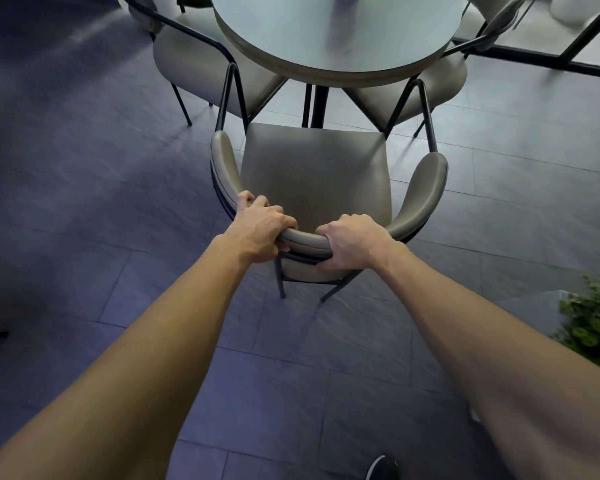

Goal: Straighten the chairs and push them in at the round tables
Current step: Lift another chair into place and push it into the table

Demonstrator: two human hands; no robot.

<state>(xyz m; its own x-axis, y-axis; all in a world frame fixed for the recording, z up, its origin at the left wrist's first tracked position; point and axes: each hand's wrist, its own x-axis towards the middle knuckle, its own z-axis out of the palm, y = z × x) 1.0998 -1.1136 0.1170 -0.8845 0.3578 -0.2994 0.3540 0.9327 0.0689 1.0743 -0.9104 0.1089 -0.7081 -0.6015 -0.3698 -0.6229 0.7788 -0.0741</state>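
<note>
Both forearms reached forward from the person to the chair [315,168], with one shoe [383,467] just visible on the floor tiles below. Left hand [262,233] and right hand [352,242] each gripped the curved backrest [305,239], fingers curled over its top edge, the two hands near each other at its middle. The chair stood squarely facing the table [291,46], its seat wholly outside the rim and its front edge towards the post [317,102].

Step in hand, by appearance: pushing this chair in. Alignment looked adequate. The next move called for a straight, even push from both hands, so that the seat slid under the top without turning.

Clearance was tight. A left chair [187,60] and a right chair [443,77] sat partly under the table, and their seats flanked the gap. The arm uprights of the held chair looked likely to meet the rim or those seats first. A plant [596,320] stood to the right, well apart.
</note>
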